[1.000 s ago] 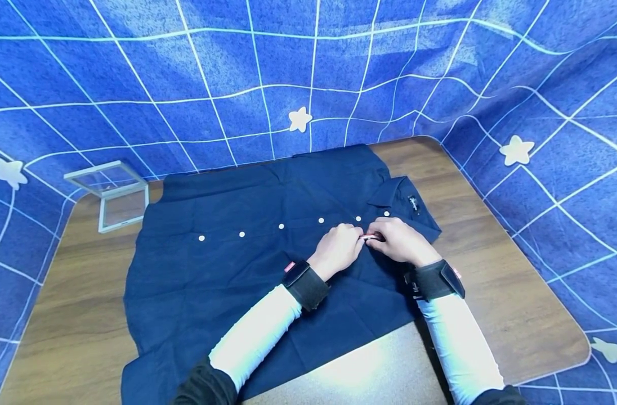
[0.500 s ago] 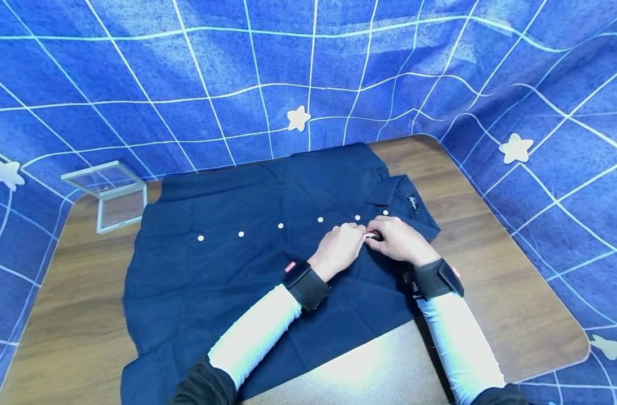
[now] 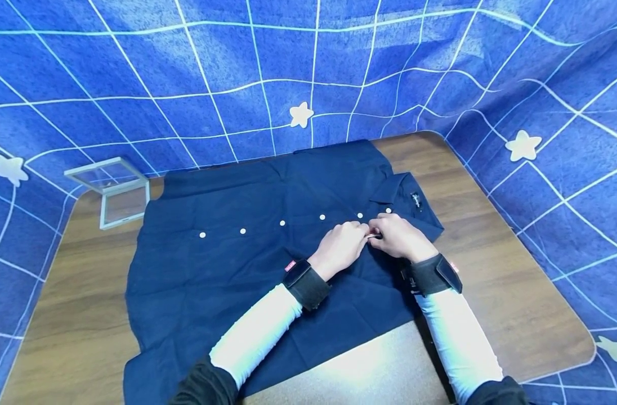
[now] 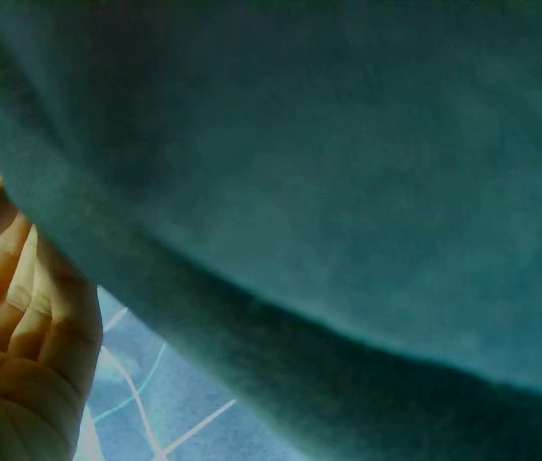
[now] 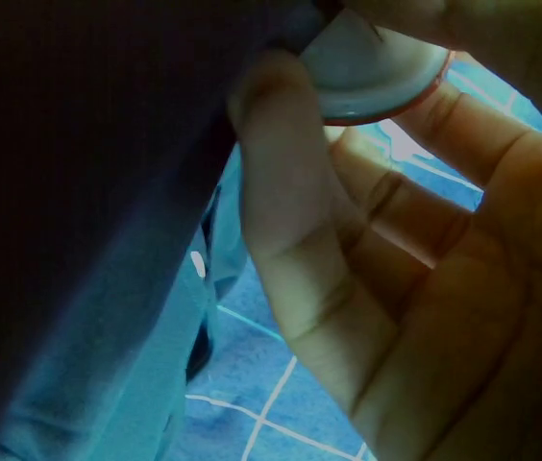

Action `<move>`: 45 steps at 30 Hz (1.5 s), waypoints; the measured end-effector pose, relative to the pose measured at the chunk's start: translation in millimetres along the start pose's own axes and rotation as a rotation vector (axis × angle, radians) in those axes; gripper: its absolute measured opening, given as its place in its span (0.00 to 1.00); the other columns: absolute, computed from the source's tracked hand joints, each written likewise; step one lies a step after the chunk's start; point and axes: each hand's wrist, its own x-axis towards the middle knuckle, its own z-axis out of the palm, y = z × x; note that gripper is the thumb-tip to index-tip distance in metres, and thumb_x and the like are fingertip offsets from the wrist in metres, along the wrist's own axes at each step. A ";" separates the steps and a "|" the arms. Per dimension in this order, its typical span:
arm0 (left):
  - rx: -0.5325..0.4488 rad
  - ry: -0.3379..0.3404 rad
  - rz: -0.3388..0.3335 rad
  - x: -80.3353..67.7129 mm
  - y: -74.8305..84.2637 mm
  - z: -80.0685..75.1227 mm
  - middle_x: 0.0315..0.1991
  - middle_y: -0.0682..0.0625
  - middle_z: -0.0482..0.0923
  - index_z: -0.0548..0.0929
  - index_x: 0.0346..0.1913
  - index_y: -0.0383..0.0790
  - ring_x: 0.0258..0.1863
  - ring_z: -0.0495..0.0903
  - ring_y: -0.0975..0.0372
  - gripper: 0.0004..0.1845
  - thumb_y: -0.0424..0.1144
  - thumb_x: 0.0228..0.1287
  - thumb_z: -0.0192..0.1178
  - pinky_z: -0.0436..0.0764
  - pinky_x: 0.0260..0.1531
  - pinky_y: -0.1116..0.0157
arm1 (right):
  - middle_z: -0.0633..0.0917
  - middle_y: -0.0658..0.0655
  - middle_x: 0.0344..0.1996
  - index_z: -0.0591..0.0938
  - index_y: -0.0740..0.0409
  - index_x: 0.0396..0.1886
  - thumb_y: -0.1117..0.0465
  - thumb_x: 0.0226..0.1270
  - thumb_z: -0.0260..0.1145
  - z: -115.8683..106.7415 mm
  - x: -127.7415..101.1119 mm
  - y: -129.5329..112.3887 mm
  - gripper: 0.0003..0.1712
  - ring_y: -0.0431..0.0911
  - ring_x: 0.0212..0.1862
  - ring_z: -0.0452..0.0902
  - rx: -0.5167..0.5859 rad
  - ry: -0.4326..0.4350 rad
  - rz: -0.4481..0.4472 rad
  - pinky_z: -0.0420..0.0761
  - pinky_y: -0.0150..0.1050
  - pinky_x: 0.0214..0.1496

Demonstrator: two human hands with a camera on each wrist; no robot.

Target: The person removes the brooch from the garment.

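In the head view, the small object pinched between the left hand (image 3: 341, 246) and right hand (image 3: 398, 238) is too small to be identified. The left wrist view is mostly blocked by blurred dark shirt (image 4: 348, 192) fabric. The white disc (image 5: 372, 72) is cut off by the frame's top edge.

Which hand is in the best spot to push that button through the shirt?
Probably the right. The right hand already pinches the white button at the edge of the navy shirt, near the collar. The left hand is curled on the cloth right beside it, better placed to hold the fabric steady.
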 end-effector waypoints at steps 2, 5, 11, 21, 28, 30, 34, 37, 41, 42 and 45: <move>-0.016 0.002 -0.009 0.0 -1.5 0.2 0.34 0.49 0.82 0.83 0.38 0.43 0.31 0.85 0.56 0.09 0.41 0.73 0.55 0.82 0.25 0.61 | 0.74 0.52 0.23 0.80 0.57 0.25 0.65 0.55 0.69 0.1 -0.3 0.3 0.05 0.46 0.28 0.72 -0.002 -0.008 0.002 0.74 0.42 0.32; -0.028 -0.015 -0.033 -0.6 -3.1 0.4 0.34 0.49 0.82 0.83 0.36 0.43 0.31 0.85 0.55 0.06 0.38 0.70 0.57 0.82 0.24 0.60 | 0.77 0.53 0.25 0.82 0.58 0.28 0.65 0.57 0.69 0.0 -1.5 1.0 0.03 0.46 0.30 0.74 -0.003 -0.012 -0.015 0.77 0.45 0.35; 0.040 -0.034 -0.055 -1.3 -3.5 0.9 0.32 0.50 0.83 0.84 0.35 0.44 0.30 0.85 0.57 0.06 0.40 0.68 0.59 0.83 0.25 0.61 | 0.80 0.55 0.28 0.84 0.59 0.30 0.66 0.58 0.71 0.9 -2.2 4.8 0.03 0.47 0.32 0.77 0.020 0.006 -0.085 0.80 0.46 0.39; 0.102 -0.087 -0.055 1.3 -1.1 3.7 0.32 0.53 0.83 0.87 0.33 0.49 0.32 0.85 0.61 0.08 0.44 0.68 0.60 0.83 0.28 0.63 | 0.79 0.53 0.26 0.82 0.57 0.26 0.66 0.57 0.72 2.5 -5.3 13.7 0.05 0.46 0.32 0.75 0.093 0.037 -0.121 0.77 0.44 0.40; 0.127 -0.029 -0.027 0.1 -1.4 6.0 0.31 0.53 0.82 0.86 0.33 0.48 0.31 0.84 0.61 0.08 0.43 0.68 0.59 0.82 0.29 0.63 | 0.79 0.52 0.25 0.81 0.56 0.26 0.66 0.57 0.71 2.6 -5.0 15.1 0.06 0.45 0.30 0.74 0.101 0.027 -0.109 0.77 0.42 0.38; 0.141 -0.004 -0.018 -0.1 -1.5 6.5 0.31 0.53 0.82 0.86 0.33 0.47 0.30 0.84 0.61 0.09 0.43 0.68 0.58 0.82 0.29 0.63 | 0.80 0.52 0.25 0.81 0.56 0.26 0.66 0.56 0.72 1.7 -4.8 15.2 0.06 0.45 0.30 0.74 0.100 0.015 -0.097 0.76 0.41 0.37; 0.172 0.026 -0.013 0.0 -1.2 6.3 0.31 0.53 0.82 0.85 0.34 0.46 0.30 0.84 0.60 0.08 0.43 0.67 0.58 0.81 0.30 0.63 | 0.83 0.53 0.27 0.83 0.58 0.29 0.65 0.56 0.72 -1.0 -4.2 16.3 0.05 0.46 0.31 0.78 0.106 -0.018 -0.074 0.78 0.41 0.38; 0.196 0.028 -0.022 0.0 -0.8 5.4 0.32 0.53 0.82 0.85 0.36 0.46 0.30 0.84 0.60 0.07 0.43 0.67 0.59 0.81 0.30 0.63 | 0.85 0.55 0.30 0.83 0.60 0.32 0.65 0.55 0.73 -3.1 -4.6 18.0 0.07 0.46 0.32 0.81 0.123 -0.053 -0.053 0.81 0.42 0.39; 0.185 0.020 -0.054 -0.1 -0.1 4.3 0.33 0.52 0.82 0.85 0.37 0.45 0.28 0.84 0.58 0.08 0.42 0.68 0.58 0.82 0.27 0.62 | 0.85 0.55 0.32 0.84 0.61 0.35 0.65 0.56 0.73 -5.7 -4.9 18.9 0.08 0.45 0.31 0.82 0.149 -0.085 -0.043 0.82 0.41 0.38; 0.179 0.016 -0.064 0.0 0.1 3.9 0.33 0.51 0.82 0.84 0.38 0.44 0.28 0.84 0.58 0.08 0.42 0.68 0.57 0.82 0.25 0.62 | 0.85 0.56 0.32 0.84 0.61 0.36 0.65 0.56 0.73 -6.1 -4.8 18.9 0.08 0.44 0.31 0.81 0.154 -0.091 -0.045 0.82 0.41 0.38; 0.157 0.008 -0.091 0.3 0.5 3.6 0.35 0.50 0.81 0.84 0.41 0.43 0.27 0.84 0.56 0.08 0.41 0.68 0.57 0.82 0.22 0.61 | 0.86 0.56 0.33 0.84 0.62 0.37 0.65 0.57 0.73 -6.8 -3.8 18.9 0.09 0.45 0.32 0.83 0.169 -0.114 -0.033 0.83 0.41 0.39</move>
